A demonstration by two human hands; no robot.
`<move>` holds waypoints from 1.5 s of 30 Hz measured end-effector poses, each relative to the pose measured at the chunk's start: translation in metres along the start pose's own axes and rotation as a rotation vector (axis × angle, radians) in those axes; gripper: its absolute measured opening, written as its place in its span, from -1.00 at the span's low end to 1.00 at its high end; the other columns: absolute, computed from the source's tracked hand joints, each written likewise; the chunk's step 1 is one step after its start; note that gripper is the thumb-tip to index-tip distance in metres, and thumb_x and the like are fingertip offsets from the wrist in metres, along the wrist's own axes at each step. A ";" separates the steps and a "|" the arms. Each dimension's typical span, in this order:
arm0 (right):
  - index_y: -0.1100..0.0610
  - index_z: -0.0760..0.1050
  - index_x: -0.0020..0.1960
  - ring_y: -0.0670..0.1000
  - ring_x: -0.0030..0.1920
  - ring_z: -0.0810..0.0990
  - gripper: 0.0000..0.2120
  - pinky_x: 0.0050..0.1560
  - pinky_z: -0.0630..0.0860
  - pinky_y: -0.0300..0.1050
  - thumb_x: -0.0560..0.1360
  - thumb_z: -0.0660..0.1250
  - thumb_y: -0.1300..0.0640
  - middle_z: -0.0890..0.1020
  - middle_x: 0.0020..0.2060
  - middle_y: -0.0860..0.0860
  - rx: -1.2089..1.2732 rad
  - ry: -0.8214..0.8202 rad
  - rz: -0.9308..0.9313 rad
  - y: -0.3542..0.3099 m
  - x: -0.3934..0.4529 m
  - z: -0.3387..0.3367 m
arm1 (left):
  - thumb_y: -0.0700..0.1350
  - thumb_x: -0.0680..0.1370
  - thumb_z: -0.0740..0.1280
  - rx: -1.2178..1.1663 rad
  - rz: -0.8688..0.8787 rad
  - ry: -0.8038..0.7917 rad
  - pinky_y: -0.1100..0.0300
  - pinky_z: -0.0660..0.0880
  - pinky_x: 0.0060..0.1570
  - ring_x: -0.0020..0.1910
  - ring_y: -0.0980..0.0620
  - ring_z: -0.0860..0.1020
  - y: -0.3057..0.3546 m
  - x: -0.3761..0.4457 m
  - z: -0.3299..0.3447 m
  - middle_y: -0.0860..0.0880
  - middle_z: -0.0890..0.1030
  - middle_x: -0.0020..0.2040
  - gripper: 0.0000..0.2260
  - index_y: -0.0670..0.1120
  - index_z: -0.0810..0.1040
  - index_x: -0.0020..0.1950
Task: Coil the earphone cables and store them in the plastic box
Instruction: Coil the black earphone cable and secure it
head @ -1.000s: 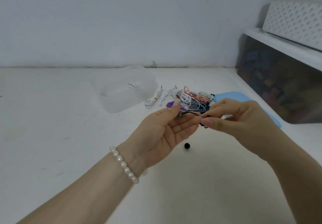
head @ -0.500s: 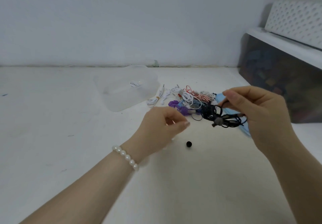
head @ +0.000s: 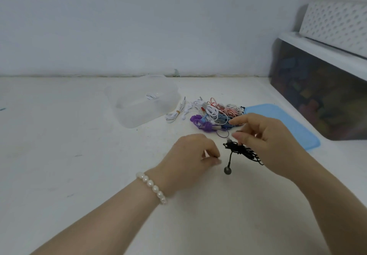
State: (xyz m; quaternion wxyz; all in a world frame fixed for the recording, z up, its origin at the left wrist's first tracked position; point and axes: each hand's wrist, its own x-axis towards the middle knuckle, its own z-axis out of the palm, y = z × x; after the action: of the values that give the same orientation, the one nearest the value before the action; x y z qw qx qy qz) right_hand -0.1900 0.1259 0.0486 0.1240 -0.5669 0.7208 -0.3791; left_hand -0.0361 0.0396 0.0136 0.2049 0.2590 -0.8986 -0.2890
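My right hand (head: pixel 274 145) holds a bunched black earphone cable (head: pixel 241 151) just above the table, fingers pointing left. One black earbud (head: pixel 227 170) dangles from the bunch on a short strand, down at the table surface. My left hand (head: pixel 190 155) hovers just left of that earbud with fingers curled and fingertips together; nothing shows between them. The clear plastic box (head: pixel 139 116) sits open at the back left, with a white coiled cable (head: pixel 151 96) inside. A pile of tangled earphones (head: pixel 214 115), purple, blue, white and red-striped, lies behind my hands.
A tied white earphone (head: pixel 174 113) lies between the box and the pile. A blue lid (head: pixel 288 123) lies flat at the right. A dark storage bin (head: pixel 317 96) and a white perforated basket (head: pixel 337 22) stand against the right side.
My hands parted. The right hand carried the black bunch right, then lowered it toward the table. The left hand turned palm down, curled, and dropped beside the earbud.
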 end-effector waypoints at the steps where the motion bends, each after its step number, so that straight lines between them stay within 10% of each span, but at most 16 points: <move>1: -0.04 0.51 -0.11 -0.21 -0.40 0.47 -0.86 -0.33 0.34 -0.44 0.42 0.40 0.17 0.60 -0.39 -0.07 0.007 -0.007 -0.007 -0.001 0.000 0.000 | -0.12 0.41 0.45 -0.219 -0.069 0.046 0.37 0.39 -0.16 -0.28 0.22 0.49 0.003 0.000 -0.006 0.08 0.60 -0.26 -0.95 -0.06 0.63 -0.16; 5: 0.01 0.56 -0.27 -0.26 -0.44 0.47 -0.86 -0.39 0.32 -0.47 0.31 0.49 0.20 0.58 -0.47 -0.13 0.052 -0.005 -0.032 -0.010 -0.003 0.002 | -0.38 0.38 0.39 -1.000 -0.288 0.142 0.31 0.54 -0.28 -0.38 0.10 0.59 0.009 -0.001 -0.029 -0.02 0.63 -0.37 -0.87 -0.16 0.61 -0.20; 12: -0.04 0.66 -0.28 0.08 -0.24 0.65 -0.81 -0.11 0.59 -0.12 0.25 0.49 0.25 0.70 -0.30 -0.04 0.432 0.131 -0.070 -0.021 -0.007 0.009 | -0.33 0.31 0.31 -1.494 -0.438 0.030 0.25 0.60 -0.21 -0.21 -0.02 0.67 0.016 -0.002 -0.038 -0.21 0.67 -0.19 -0.78 -0.33 0.59 -0.08; 17: -0.07 0.66 -0.23 -0.05 -0.26 0.65 -0.81 -0.19 0.58 -0.28 0.28 0.46 0.22 0.69 -0.33 -0.12 0.520 0.135 -0.101 -0.023 -0.009 0.007 | -0.35 0.38 0.28 -1.520 -0.480 0.023 0.28 0.59 -0.27 -0.28 0.03 0.66 0.018 -0.002 -0.038 -0.16 0.67 -0.25 -0.89 -0.26 0.60 -0.17; 24: -0.14 0.66 -0.19 0.23 -0.20 0.63 -0.76 -0.08 0.60 0.16 0.15 0.55 -0.05 0.70 -0.29 -0.05 0.522 0.181 -0.149 -0.028 -0.012 0.009 | -0.20 0.28 0.35 -1.469 -0.493 -0.003 0.30 0.56 -0.35 -0.42 0.12 0.60 0.021 -0.003 -0.032 -0.06 0.66 -0.33 -0.91 -0.15 0.65 -0.29; 29: -0.22 0.62 -0.20 0.02 -0.34 0.56 -0.77 -0.28 0.52 -0.27 0.23 0.48 0.09 0.67 -0.36 -0.12 0.392 0.225 -0.184 -0.029 -0.013 0.012 | -0.20 0.27 0.35 -1.454 -0.511 0.014 0.31 0.56 -0.37 -0.44 0.12 0.58 0.021 -0.004 -0.029 -0.07 0.63 -0.39 -0.83 -0.23 0.59 -0.19; 34: -0.16 0.64 -0.22 -0.15 -0.36 0.49 -0.85 -0.24 0.55 -0.09 0.25 0.42 0.07 0.58 -0.45 -0.31 0.306 0.215 -0.176 -0.028 -0.014 0.016 | -0.19 0.24 0.37 -1.441 -0.518 0.038 0.31 0.55 -0.39 -0.45 0.11 0.58 0.022 -0.004 -0.028 -0.08 0.62 -0.40 -0.83 -0.23 0.60 -0.22; 45: -0.26 0.51 -0.21 -0.27 -0.30 0.52 -0.81 -0.22 0.37 -0.45 0.28 0.40 0.04 0.55 -0.39 -0.45 0.152 0.286 -0.233 -0.030 -0.015 0.017 | -0.18 0.26 0.36 -1.400 -0.501 0.066 0.31 0.55 -0.35 -0.40 0.10 0.61 0.022 -0.005 -0.027 -0.09 0.64 -0.36 -0.77 -0.26 0.61 -0.14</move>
State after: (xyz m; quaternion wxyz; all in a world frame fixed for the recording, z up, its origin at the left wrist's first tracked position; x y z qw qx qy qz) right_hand -0.1529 0.1307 0.0540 0.0184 -0.5759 0.6299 -0.5208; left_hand -0.0261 0.0465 0.0467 0.2767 0.2736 -0.4115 -0.8242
